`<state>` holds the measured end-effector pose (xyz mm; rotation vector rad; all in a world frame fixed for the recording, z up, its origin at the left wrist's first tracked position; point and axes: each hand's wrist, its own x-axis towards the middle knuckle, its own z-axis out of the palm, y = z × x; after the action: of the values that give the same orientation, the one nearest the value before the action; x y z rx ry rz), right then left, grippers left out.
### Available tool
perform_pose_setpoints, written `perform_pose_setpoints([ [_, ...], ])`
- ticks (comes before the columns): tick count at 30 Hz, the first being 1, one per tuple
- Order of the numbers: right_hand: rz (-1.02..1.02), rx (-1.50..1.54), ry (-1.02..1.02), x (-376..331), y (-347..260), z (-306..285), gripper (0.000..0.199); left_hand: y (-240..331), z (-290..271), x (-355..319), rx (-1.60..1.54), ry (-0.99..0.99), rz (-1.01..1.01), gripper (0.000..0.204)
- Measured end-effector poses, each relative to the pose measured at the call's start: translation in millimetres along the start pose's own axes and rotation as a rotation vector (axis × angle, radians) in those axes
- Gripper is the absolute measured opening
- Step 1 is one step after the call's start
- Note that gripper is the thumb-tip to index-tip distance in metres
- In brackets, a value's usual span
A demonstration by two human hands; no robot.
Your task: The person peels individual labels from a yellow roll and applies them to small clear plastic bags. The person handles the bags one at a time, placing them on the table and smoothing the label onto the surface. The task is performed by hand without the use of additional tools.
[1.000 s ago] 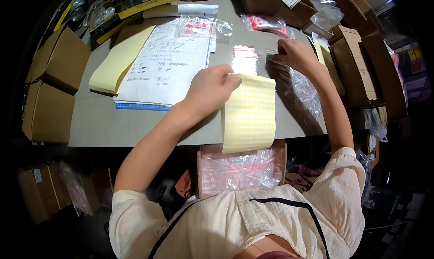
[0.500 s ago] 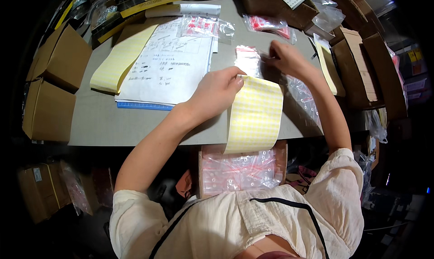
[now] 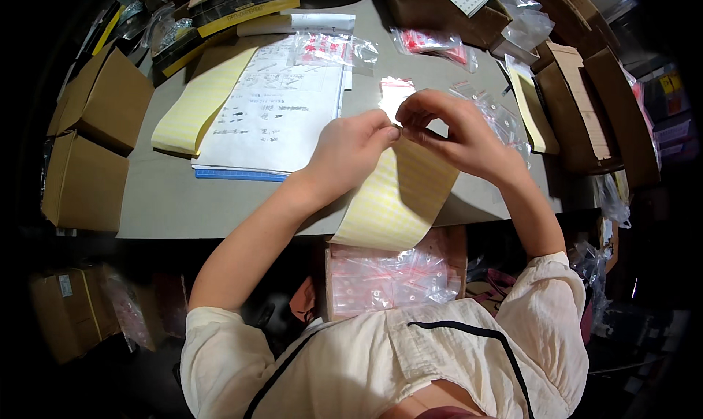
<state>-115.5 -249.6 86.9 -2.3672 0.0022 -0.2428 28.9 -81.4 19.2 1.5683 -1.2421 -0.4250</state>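
A sheet of yellow stickers (image 3: 403, 199) hangs from my left hand (image 3: 348, 147), which pinches its upper end between thumb and fingers. My right hand (image 3: 461, 130) meets the left at that same end, fingers curled and tips pressed together. Whatever those tips hold is too small to make out. Just beyond the fingers lies a stack of small zip bags (image 3: 395, 87) with red top edges, partly covered by my hands. Several clear zip bags (image 3: 498, 119) are spread on the table right of my right hand.
Papers (image 3: 256, 126) with handwriting and another yellow sticker sheet (image 3: 198, 104) lie to the left. An open box of zip bags (image 3: 388, 280) sits below the table's front edge. Cardboard boxes stand left (image 3: 110, 97) and right (image 3: 575, 104). Red-printed bags (image 3: 428, 42) lie farther back.
My right hand has come back from beside the bag stack to the sheet's upper end, next to my left fingertips. The sheet's lower end has swung left.
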Motion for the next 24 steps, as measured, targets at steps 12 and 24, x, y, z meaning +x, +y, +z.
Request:
perform_pose_setpoints([
  [12,0.374,0.535,-0.152,-6.7,11.1,-11.2,0.019,13.9,-3.5,-2.6,-0.154,-0.112,-0.079,0.019],
  [24,-0.118,-0.157,0.181,-26.8,7.5,12.8,0.019,5.0,0.4,-3.3,-0.092,-0.071,-0.002,0.019],
])
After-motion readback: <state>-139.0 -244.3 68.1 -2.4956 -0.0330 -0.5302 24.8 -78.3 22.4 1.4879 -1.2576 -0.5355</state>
